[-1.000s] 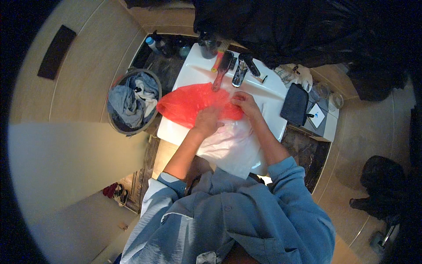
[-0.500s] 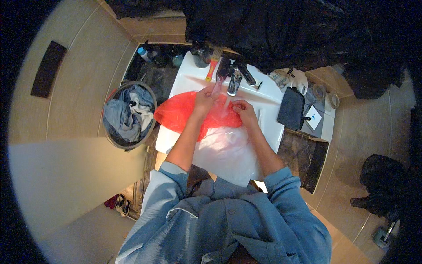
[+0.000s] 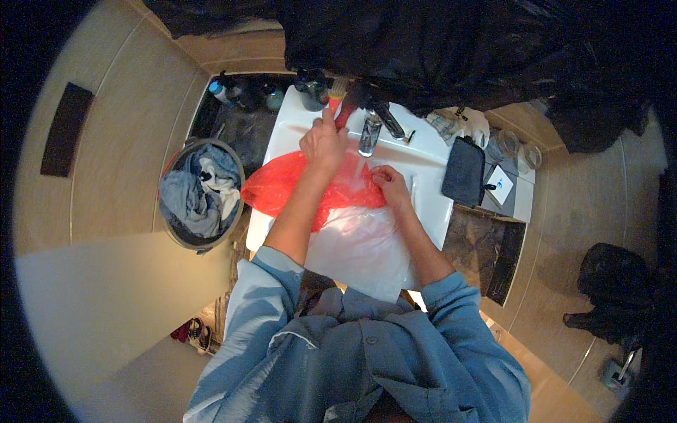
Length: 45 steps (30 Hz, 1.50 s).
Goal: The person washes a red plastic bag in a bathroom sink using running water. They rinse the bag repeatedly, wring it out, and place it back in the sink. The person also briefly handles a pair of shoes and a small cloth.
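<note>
My left hand (image 3: pixel 324 146) is closed at the handle of a paintbrush (image 3: pixel 335 101) with a red and yellow handle and pale bristles, on the back of the white sink (image 3: pixel 281 141). Beside it lies a dark-headed brush (image 3: pixel 343 117) with a reddish handle; whether my fingers touch that one too is unclear. My right hand (image 3: pixel 392 187) pinches the edge of a crinkled red plastic bag (image 3: pixel 278 185) spread over the basin. Below the red bag, a whitish translucent plastic bag (image 3: pixel 360 247) hangs over the front rim. Behind my hands stands the faucet (image 3: pixel 369 134).
A bucket of clothes (image 3: pixel 201 192) stands left of the sink. Bottles (image 3: pixel 220 90) sit at the back left. On the right are a dark flat pouch (image 3: pixel 464 171), a white card (image 3: pixel 499 186) and glass jars (image 3: pixel 529 156). Black plastic sheeting (image 3: pixel 423 53) hangs behind.
My left hand has moved away from me, up to the red and yellow paintbrush handle. The dark-headed brush has shifted farther back. My right hand stays at the red bag's edge.
</note>
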Each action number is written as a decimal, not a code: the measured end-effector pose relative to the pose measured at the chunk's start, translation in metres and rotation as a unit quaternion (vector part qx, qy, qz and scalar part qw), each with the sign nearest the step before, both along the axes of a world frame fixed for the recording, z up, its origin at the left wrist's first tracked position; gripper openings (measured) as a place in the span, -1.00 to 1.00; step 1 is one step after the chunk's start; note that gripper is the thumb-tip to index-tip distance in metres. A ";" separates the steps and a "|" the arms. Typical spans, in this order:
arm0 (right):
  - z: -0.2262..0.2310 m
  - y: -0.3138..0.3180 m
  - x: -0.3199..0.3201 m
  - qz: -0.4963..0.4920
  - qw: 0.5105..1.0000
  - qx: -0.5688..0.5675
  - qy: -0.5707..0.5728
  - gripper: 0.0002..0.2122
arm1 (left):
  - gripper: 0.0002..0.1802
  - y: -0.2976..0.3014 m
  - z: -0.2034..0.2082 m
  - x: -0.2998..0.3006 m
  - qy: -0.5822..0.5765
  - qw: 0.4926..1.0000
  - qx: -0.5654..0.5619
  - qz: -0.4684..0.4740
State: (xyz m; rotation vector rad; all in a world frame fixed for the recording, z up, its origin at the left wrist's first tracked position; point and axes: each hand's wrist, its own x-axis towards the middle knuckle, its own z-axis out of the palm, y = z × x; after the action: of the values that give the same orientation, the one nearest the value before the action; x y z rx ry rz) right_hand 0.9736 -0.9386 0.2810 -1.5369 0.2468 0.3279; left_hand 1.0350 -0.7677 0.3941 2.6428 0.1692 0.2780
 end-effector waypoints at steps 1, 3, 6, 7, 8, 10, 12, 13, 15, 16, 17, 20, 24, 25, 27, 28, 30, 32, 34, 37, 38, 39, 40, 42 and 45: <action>0.004 0.000 -0.001 0.001 1.000 -0.017 0.003 -0.84 | -0.45 -0.001 0.012 -0.002 0.002 0.998 0.058 0.001; -0.008 0.000 -0.001 0.002 0.999 -0.031 -0.009 -0.85 | -0.35 0.001 0.014 0.003 0.028 0.998 0.063 -0.011; -0.036 -0.004 -0.001 -0.001 0.996 -0.058 -0.066 -0.86 | -0.37 -0.005 0.009 0.008 0.015 0.999 0.048 -0.020; -0.042 -0.003 -0.001 -0.001 0.994 -0.067 -0.090 -0.87 | -0.38 -0.009 0.007 0.012 0.034 0.999 0.032 -0.012; -0.028 0.002 -0.002 0.025 0.988 -0.114 -0.105 -0.86 | -0.39 -0.008 0.005 0.015 0.052 0.998 0.018 0.001; 0.007 0.008 -0.006 0.074 0.966 -0.207 -0.135 -0.84 | -0.39 -0.007 -0.005 0.020 0.052 0.999 -0.011 0.005; 0.031 0.014 -0.010 0.110 0.933 -0.290 -0.181 -0.82 | -0.39 -0.007 -0.015 0.024 0.062 0.998 -0.027 0.010; 0.038 0.014 -0.011 0.126 0.913 -0.331 -0.202 -0.80 | -0.39 -0.008 -0.016 0.027 0.072 0.997 -0.029 0.014; 0.043 0.013 -0.009 0.152 0.888 -0.391 -0.187 -0.78 | -0.38 -0.011 -0.020 0.029 0.088 0.996 -0.015 0.013; 0.048 0.013 -0.009 0.164 0.875 -0.420 -0.178 -0.77 | -0.38 -0.014 -0.016 0.027 0.094 0.996 0.001 0.007; 0.053 0.014 -0.012 0.139 0.876 -0.419 -0.195 -0.82 | -0.37 -0.017 -0.012 0.025 0.099 0.995 0.017 0.001; 0.065 0.019 -0.022 0.080 0.869 -0.421 -0.248 -0.86 | -0.37 -0.020 -0.013 0.019 0.093 0.990 0.104 -0.035; 0.062 0.020 -0.028 0.046 0.847 -0.437 -0.299 -0.86 | -0.34 -0.015 -0.014 0.022 0.103 0.983 0.144 -0.055; 0.063 0.020 -0.029 0.037 0.843 -0.441 -0.307 -0.86 | -0.39 -0.014 -0.010 0.020 0.093 0.984 0.139 -0.067; 0.065 0.015 -0.031 0.041 0.847 -0.422 -0.321 -0.85 | -0.48 -0.012 -0.001 0.015 0.072 0.985 0.128 -0.091; 0.071 0.016 -0.032 0.047 0.849 -0.408 -0.332 -0.85 | -0.55 -0.005 -0.005 0.014 0.065 0.993 0.062 -0.072; 0.082 0.017 -0.035 0.054 0.857 -0.385 -0.337 -0.84 | -0.68 0.008 -0.022 0.017 0.053 0.995 -0.074 -0.039; 0.082 0.015 -0.036 0.076 0.866 -0.369 -0.328 -0.80 | -0.73 0.007 -0.009 -0.001 0.088 0.936 -0.338 -0.041; 0.081 0.017 -0.034 0.119 0.873 -0.351 -0.317 -0.76 | -0.73 0.006 0.013 -0.030 0.087 0.863 -0.495 -0.040; 0.104 0.029 -0.047 0.062 0.908 -0.229 -0.347 -0.70 | -0.75 0.001 0.033 -0.082 0.037 0.815 -0.576 -0.046; 0.124 0.030 -0.050 0.091 0.941 -0.145 -0.292 -0.67 | -0.75 0.000 0.036 -0.101 0.014 0.811 -0.584 -0.043; 0.139 0.031 -0.056 0.090 0.960 -0.066 -0.259 -0.67 | -0.75 -0.004 0.039 -0.118 0.000 0.839 -0.542 -0.047; 0.151 0.035 -0.061 0.090 0.971 0.015 -0.223 -0.68 | -0.74 -0.009 0.044 -0.134 -0.015 0.866 -0.498 -0.047; 0.152 0.035 -0.069 0.098 0.977 0.107 -0.156 -0.68 | -0.69 -0.030 0.056 -0.161 -0.034 0.878 -0.472 -0.074; 0.176 0.019 -0.084 0.104 0.981 0.153 -0.051 -0.64 | -0.65 -0.049 0.043 -0.182 -0.003 0.835 -0.542 -0.100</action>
State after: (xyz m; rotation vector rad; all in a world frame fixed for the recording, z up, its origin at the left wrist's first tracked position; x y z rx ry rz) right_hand 0.8899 -0.9196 0.4573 -1.2721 -0.0464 0.4296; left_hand 0.8531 -0.8165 0.4371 1.5020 0.0200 0.0673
